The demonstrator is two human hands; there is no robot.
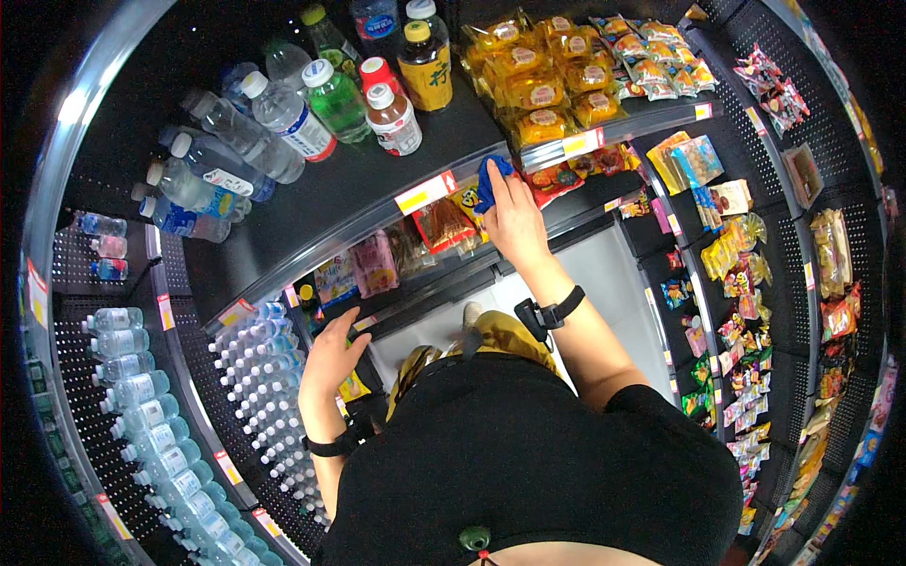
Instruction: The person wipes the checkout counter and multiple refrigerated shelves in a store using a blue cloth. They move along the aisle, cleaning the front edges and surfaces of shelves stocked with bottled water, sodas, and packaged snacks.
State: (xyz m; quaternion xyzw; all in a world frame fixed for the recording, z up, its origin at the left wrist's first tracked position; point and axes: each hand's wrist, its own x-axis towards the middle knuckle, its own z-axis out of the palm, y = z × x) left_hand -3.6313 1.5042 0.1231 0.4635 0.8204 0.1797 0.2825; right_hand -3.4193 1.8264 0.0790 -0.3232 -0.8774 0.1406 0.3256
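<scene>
My right hand [515, 219] presses a crumpled blue cloth [488, 187] against the front edge of the upper shelf, beside a price tag [427, 192]. Its fingers lie stretched over the cloth, just below the yellow-wrapped packaged cakes [541, 94]. Held lower and to the left, my left hand [332, 353] has its fingers apart and nothing in it. It is nearest to the lower shelf, where a pink packet [375, 264] and a red packet [442, 224] lie. Behind the shelf's clear edge strip [351, 233] is the black shelf top [283, 203].
Several drink bottles [293, 118] stand on the upper shelf at left, one a green bottle [337, 101]. Rows of water bottles [156, 424] fill the left racks. Snack packets [746, 358] line the right racks. Below me is a pale tiled floor [604, 283].
</scene>
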